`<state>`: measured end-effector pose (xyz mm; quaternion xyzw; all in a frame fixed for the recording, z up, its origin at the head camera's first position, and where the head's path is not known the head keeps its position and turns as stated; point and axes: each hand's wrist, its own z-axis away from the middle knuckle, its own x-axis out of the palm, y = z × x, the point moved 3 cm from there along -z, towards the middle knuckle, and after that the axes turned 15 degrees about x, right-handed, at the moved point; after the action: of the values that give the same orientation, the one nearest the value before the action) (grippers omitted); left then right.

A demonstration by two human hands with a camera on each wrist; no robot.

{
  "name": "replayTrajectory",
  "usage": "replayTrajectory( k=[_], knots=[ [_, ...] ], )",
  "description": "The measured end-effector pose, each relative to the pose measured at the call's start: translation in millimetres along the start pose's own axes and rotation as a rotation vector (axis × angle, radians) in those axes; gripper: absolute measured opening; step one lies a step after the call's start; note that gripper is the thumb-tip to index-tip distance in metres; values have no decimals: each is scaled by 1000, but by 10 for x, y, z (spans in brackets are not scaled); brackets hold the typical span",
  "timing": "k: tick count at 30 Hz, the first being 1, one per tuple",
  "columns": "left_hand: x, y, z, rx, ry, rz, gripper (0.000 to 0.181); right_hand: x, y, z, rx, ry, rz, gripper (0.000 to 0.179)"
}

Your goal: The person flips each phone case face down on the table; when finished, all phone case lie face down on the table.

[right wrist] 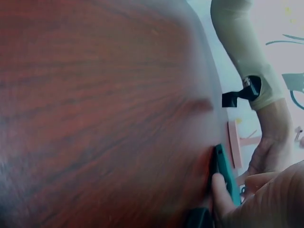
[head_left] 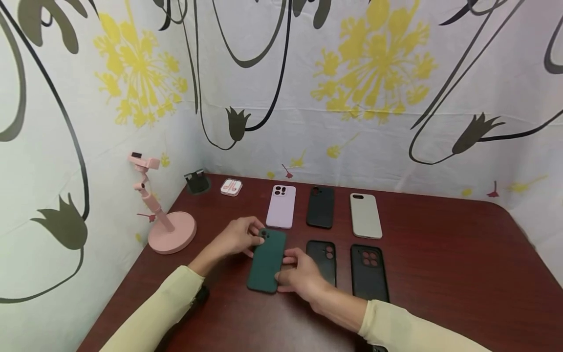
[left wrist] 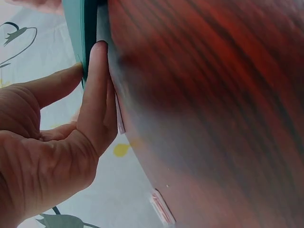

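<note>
The green phone case (head_left: 267, 261) lies between the 2 hands over the dark red table (head_left: 440, 254), camera openings at its far left corner; whether it touches the wood I cannot tell. The left hand (head_left: 239, 237) pinches its upper left edge between thumb and fingers, and the right hand (head_left: 303, 276) pinches the lower right edge likewise. Beyond it lie the lilac case (head_left: 280, 210), a black case (head_left: 320, 210) and the cream case (head_left: 367, 217); 2 dark cases (head_left: 370, 276) lie to the right, the nearer of them just beside the right hand. Farther back, a small clear box (head_left: 225, 192) holds pink-looking earphones (head_left: 230, 185), near a dark holder (head_left: 198, 182) and a pink stand (head_left: 172, 232).
</note>
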<state>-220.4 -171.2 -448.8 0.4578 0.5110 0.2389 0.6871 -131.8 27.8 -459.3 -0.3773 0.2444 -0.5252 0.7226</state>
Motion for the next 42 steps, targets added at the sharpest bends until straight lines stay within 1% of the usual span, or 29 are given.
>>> replayTrajectory(
  k=[5, 9, 12, 17, 23, 24, 26, 29, 31, 33, 35, 39, 42],
  knots=[
    [-6, -25, -11, -3, -6, -25, 24, 50, -9, 52, 31, 11, 51, 80],
    [13, -36, -25, -4, -4, -37, 24, 73, -26, 69, 49, 38, 74, 84],
    [34, -30, -36, -5, -1, -55, 25, 81, -30, 78, 55, 38, 70, 84],
    [66, -29, -41, -11, 7, -92, 26, 84, -26, 87, 54, 13, 67, 81],
    [76, -47, -58, 10, 7, -139, 26, 52, -46, 103, 47, 7, 61, 78],
    [69, -43, -59, 18, 8, -158, 27, 40, -53, 112, 47, 12, 59, 77],
    [47, -19, -56, 47, 26, -232, 29, 11, -67, 137, 46, 29, 56, 75],
    [4, 35, -42, 93, 76, -328, 36, -45, -86, 192, 42, 69, 56, 72],
    [-10, 93, -24, 120, 108, -358, 40, -97, -96, 236, 40, 96, 61, 72],
    [6, 157, -1, 142, 115, -323, 45, -168, -109, 284, 46, 114, 61, 71],
    [53, 240, 27, 170, 99, -271, 49, -260, -129, 330, 45, 129, 60, 71],
    [205, 418, 104, 225, 17, -149, 61, -479, -172, 395, 28, 158, 42, 70],
    [313, 523, 169, 231, -48, -56, 65, -633, -180, 440, 28, 169, 37, 71]
  ],
)
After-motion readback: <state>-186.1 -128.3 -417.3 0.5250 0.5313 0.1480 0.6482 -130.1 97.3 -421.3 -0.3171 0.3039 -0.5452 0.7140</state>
